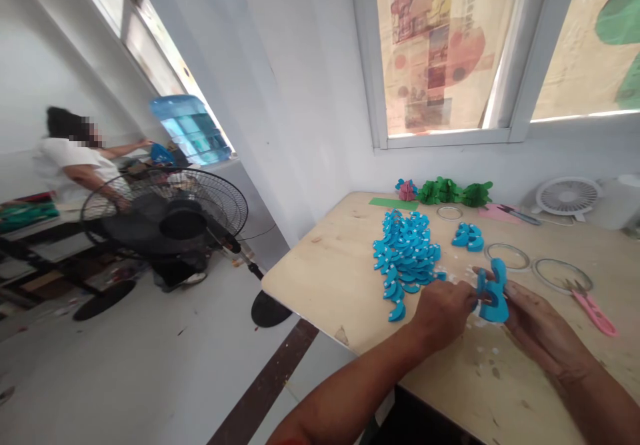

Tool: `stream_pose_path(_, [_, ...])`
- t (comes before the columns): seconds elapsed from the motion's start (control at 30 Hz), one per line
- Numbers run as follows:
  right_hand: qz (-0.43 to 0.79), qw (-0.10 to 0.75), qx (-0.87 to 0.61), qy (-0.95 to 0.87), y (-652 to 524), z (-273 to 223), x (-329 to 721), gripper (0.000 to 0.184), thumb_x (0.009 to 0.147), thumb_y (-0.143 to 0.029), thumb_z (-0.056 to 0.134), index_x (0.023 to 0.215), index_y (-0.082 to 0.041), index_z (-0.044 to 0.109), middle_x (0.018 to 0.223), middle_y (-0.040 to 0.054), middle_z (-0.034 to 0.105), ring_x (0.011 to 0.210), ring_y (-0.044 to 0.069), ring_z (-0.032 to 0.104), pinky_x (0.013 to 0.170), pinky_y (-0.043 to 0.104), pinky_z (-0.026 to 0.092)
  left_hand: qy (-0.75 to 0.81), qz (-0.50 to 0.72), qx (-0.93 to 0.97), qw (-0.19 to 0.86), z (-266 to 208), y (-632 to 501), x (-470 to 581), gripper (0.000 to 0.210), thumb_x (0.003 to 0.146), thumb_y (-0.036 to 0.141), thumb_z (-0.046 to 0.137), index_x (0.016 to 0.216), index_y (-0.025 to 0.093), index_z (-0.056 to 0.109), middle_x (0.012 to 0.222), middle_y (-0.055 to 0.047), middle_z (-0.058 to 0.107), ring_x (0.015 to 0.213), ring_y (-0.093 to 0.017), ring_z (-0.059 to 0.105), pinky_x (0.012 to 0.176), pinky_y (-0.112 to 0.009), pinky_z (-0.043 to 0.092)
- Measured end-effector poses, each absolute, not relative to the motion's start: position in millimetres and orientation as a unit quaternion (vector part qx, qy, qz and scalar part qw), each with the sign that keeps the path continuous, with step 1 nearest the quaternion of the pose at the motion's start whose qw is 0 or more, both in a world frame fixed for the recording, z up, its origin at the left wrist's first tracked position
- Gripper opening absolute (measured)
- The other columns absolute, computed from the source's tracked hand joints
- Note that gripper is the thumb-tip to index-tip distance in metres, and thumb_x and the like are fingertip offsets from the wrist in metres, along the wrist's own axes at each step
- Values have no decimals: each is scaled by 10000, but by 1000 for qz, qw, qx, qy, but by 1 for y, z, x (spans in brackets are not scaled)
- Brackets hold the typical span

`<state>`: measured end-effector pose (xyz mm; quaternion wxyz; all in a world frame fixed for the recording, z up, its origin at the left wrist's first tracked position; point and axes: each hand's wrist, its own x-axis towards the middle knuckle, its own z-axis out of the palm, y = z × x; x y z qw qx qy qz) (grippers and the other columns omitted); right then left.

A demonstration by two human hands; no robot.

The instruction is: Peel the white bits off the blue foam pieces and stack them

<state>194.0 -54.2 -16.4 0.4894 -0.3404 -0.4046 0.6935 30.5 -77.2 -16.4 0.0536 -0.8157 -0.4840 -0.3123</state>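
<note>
Both hands meet over the front of the wooden table [340, 252]. A blue cut-out craft piece [495, 305] with rounded lobes stands between them, seemingly foam or felt. My left hand [445, 312] is closed, its fingertips pinching the blue piece's left side. From the right, my right hand [543, 328] grips the same piece between thumb and fingers; some fingers are hidden behind it. Left of the hands lies a heap of blue craft pieces [407, 252] with small white patches. A smaller blue cluster [468, 236] sits beyond the hands. White paper-like scraps [483, 352] are scattered below.
Pink-handled thread snips [597, 312] and metal rings [507, 256] lie at right. Green craft shapes [443, 192], a green strip [393, 203] and a small white fan [567, 196] line the wall. A black floor fan [183, 218] and another person [70, 155] are left.
</note>
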Motion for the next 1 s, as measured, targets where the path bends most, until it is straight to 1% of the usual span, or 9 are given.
stream_pose_path(0.17, [699,486,-316,-419,-58,-10,193,327,743,-374,642,1025,-211,672,1071,80,666,902,212,623,804,307,497,-455,-327,-826,68,-15,-80,23,260,900,220,345,760,172,558,670,-34,601,659,-139,551,637,-255,375])
stream_pose_path(0.27, [693,498,-300,-425,-58,-6,193,334,738,-390,647,1003,-188,675,985,89,688,805,191,628,758,314,492,-435,-328,-837,50,-13,-81,20,292,902,215,333,732,172,566,657,-50,587,687,-153,541,669,-269,366])
stream_pose_path(0.37, [702,505,-281,-417,-56,-7,195,309,769,-380,615,975,-157,676,916,100,694,709,171,615,667,297,491,-442,-343,-829,26,-16,-79,17,295,901,220,328,764,170,584,672,-63,589,716,-166,539,701,-286,367])
stream_pose_path(0.47, [707,521,-263,-400,-55,-9,197,230,757,-340,634,873,-148,684,878,93,696,679,165,610,639,286,488,-457,-341,-821,7,-17,-78,17,285,896,242,336,803,170,595,706,-73,604,736,-174,541,722,-295,378])
stream_pose_path(0.57, [706,527,-257,-398,-54,-11,198,198,752,-340,642,778,-146,676,778,75,693,659,169,611,651,296,486,-467,-350,-811,-21,-15,-82,19,274,885,273,356,817,168,600,738,-85,619,766,-186,550,742,-309,391])
stream_pose_path(0.67, [705,533,-248,-398,-53,-12,198,188,746,-334,648,735,-147,668,711,58,678,637,163,603,631,285,477,-463,-392,-786,-119,-9,-89,20,236,864,310,411,843,164,595,810,-84,637,811,-185,565,766,-312,406])
stream_pose_path(0.83, [709,522,-247,-405,-52,-12,200,182,738,-317,651,701,-139,661,685,51,658,621,158,583,618,286,468,-485,-486,-605,-403,3,-86,17,308,843,394,432,849,138,603,780,-59,646,745,-157,591,676,-271,449])
stream_pose_path(0.9, [712,511,-250,-411,-52,-12,200,190,734,-323,654,699,-137,660,688,53,656,626,162,583,634,297,469,-498,-462,-552,-485,8,-80,14,300,788,398,519,830,123,634,794,-65,656,751,-162,598,661,-264,452])
stream_pose_path(1.0, [718,494,-247,-424,-55,-12,198,195,726,-323,664,697,-131,662,688,53,652,618,162,581,639,302,466,-492,-385,-530,-573,11,-74,10,305,707,393,619,816,113,675,766,-63,661,708,-157,599,649,-264,450])
